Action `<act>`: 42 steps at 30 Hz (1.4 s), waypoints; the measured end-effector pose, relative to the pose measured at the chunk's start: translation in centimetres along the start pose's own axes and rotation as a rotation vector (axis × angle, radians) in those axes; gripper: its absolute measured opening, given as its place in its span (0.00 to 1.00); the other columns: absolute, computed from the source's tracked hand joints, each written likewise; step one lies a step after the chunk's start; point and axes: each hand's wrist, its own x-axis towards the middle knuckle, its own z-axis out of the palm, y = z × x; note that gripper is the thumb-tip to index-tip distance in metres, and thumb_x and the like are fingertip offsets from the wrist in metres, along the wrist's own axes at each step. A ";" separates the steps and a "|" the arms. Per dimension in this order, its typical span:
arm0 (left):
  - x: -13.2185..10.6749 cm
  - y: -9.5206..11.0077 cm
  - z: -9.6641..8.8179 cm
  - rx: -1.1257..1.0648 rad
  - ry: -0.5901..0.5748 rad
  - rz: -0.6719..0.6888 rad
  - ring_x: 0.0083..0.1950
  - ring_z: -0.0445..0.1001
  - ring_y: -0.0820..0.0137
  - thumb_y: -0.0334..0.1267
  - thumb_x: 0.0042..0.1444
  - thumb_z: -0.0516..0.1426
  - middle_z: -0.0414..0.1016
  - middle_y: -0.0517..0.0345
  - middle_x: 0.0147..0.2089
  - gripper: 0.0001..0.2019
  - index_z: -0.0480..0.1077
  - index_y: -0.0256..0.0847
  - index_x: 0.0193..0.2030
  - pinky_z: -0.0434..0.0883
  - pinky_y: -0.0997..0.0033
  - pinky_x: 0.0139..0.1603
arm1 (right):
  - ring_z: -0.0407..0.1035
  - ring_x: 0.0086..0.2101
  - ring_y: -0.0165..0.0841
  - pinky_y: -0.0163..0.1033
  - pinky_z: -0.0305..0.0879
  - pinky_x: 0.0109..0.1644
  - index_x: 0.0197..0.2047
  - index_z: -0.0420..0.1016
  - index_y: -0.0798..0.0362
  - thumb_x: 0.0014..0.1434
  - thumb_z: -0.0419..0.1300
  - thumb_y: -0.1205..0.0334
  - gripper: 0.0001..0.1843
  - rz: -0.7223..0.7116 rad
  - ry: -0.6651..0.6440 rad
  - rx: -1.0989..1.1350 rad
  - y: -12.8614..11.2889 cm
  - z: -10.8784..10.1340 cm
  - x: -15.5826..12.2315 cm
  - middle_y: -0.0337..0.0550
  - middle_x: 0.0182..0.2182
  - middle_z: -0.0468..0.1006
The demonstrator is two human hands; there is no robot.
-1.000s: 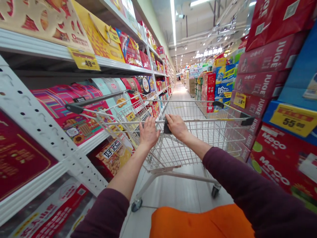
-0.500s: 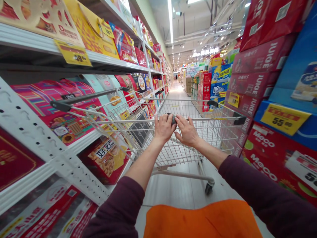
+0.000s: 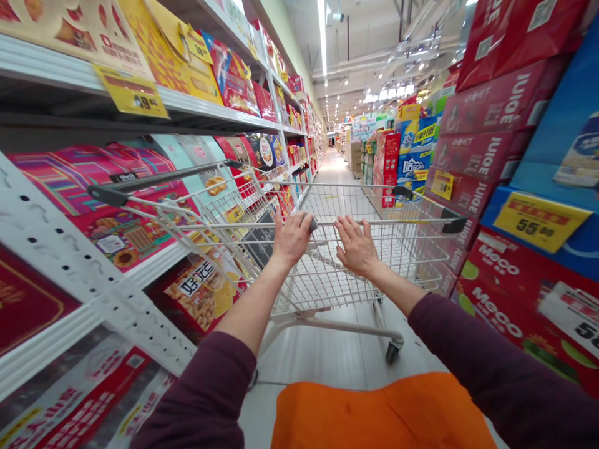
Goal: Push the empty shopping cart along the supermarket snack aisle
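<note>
A wire shopping cart (image 3: 322, 274) stands side-on in front of me, its near rim under both hands. My left hand (image 3: 291, 237) is closed over the rim with a small rounded dark grey object (image 3: 313, 223) at its fingertips; most of that object is hidden, and its kind does not show. To the right, my right hand (image 3: 358, 245) lies on the same rim with its fingers stretched out, holding nothing. A gap separates the two hands. The cart's grey bar (image 3: 161, 179) reaches toward the left shelves.
White shelving (image 3: 154, 259) with boxed snacks and yellow price tags runs along the left. Stacked drink cartons (image 3: 496, 293) rise close on the right. Beyond the cart, the tiled aisle (image 3: 334, 165) stretches away. A cart wheel (image 3: 392, 353) rests on the floor.
My hands have moved apart along the rim. The left one shifted left with the grey object, and the right one no longer touches that object. The view has shifted slightly.
</note>
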 end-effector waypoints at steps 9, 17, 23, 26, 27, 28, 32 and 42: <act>-1.3 -2.6 -0.6 0.032 0.035 -0.057 0.65 0.64 0.59 0.35 0.62 0.49 0.69 0.46 0.62 0.18 0.68 0.44 0.57 0.47 0.41 0.71 | 0.52 0.64 0.49 0.63 0.39 0.67 0.64 0.61 0.66 0.58 0.52 0.65 0.31 0.011 -0.007 0.033 -2.1 0.0 1.1 0.61 0.64 0.63; -1.1 -2.0 1.0 0.049 0.099 0.024 0.63 0.66 0.58 0.34 0.63 0.48 0.70 0.47 0.61 0.17 0.70 0.49 0.56 0.51 0.41 0.69 | 0.52 0.65 0.47 0.61 0.40 0.68 0.67 0.57 0.64 0.59 0.53 0.65 0.33 -0.030 -0.080 0.004 -3.1 0.0 1.7 0.57 0.66 0.60; -2.9 -7.3 -0.5 0.073 0.137 -0.099 0.61 0.68 0.57 0.33 0.62 0.49 0.72 0.45 0.59 0.16 0.71 0.46 0.54 0.49 0.38 0.68 | 0.50 0.65 0.47 0.60 0.38 0.68 0.67 0.57 0.63 0.60 0.53 0.64 0.33 -0.021 -0.104 -0.022 -2.7 -0.1 1.4 0.57 0.67 0.58; -4.2 -10.7 -1.9 0.077 0.161 -0.198 0.63 0.67 0.56 0.33 0.62 0.49 0.70 0.45 0.61 0.15 0.72 0.46 0.52 0.46 0.38 0.69 | 0.50 0.65 0.47 0.60 0.38 0.68 0.67 0.57 0.63 0.60 0.53 0.64 0.32 -0.009 -0.106 -0.017 -2.8 -0.1 1.5 0.56 0.67 0.58; -4.7 -11.8 -2.3 0.084 0.167 -0.228 0.63 0.66 0.55 0.33 0.61 0.50 0.70 0.44 0.61 0.15 0.71 0.45 0.52 0.45 0.38 0.69 | 0.50 0.65 0.47 0.59 0.38 0.68 0.67 0.58 0.63 0.60 0.53 0.64 0.32 -0.007 -0.102 -0.015 -2.9 -0.1 1.5 0.56 0.67 0.59; -5.1 -12.8 -2.6 0.096 0.174 -0.252 0.64 0.65 0.54 0.33 0.61 0.50 0.69 0.43 0.61 0.15 0.71 0.44 0.52 0.44 0.37 0.69 | 0.50 0.65 0.46 0.59 0.38 0.68 0.67 0.58 0.63 0.59 0.54 0.64 0.32 -0.004 -0.096 -0.012 -2.9 -0.1 1.4 0.57 0.66 0.59; -5.9 -15.2 -2.5 0.102 0.228 -0.296 0.66 0.62 0.53 0.34 0.60 0.50 0.68 0.43 0.63 0.15 0.70 0.44 0.52 0.47 0.37 0.68 | 0.51 0.65 0.47 0.61 0.37 0.68 0.66 0.59 0.64 0.58 0.54 0.64 0.33 0.021 -0.066 0.004 -3.2 0.0 1.3 0.59 0.66 0.60; -3.3 -10.5 1.0 -0.030 0.260 -0.097 0.63 0.65 0.59 0.33 0.60 0.49 0.71 0.46 0.58 0.15 0.71 0.44 0.51 0.60 0.50 0.65 | 0.49 0.66 0.46 0.60 0.40 0.69 0.66 0.59 0.65 0.59 0.53 0.62 0.33 -0.014 -0.108 0.062 -6.1 0.2 3.5 0.58 0.67 0.58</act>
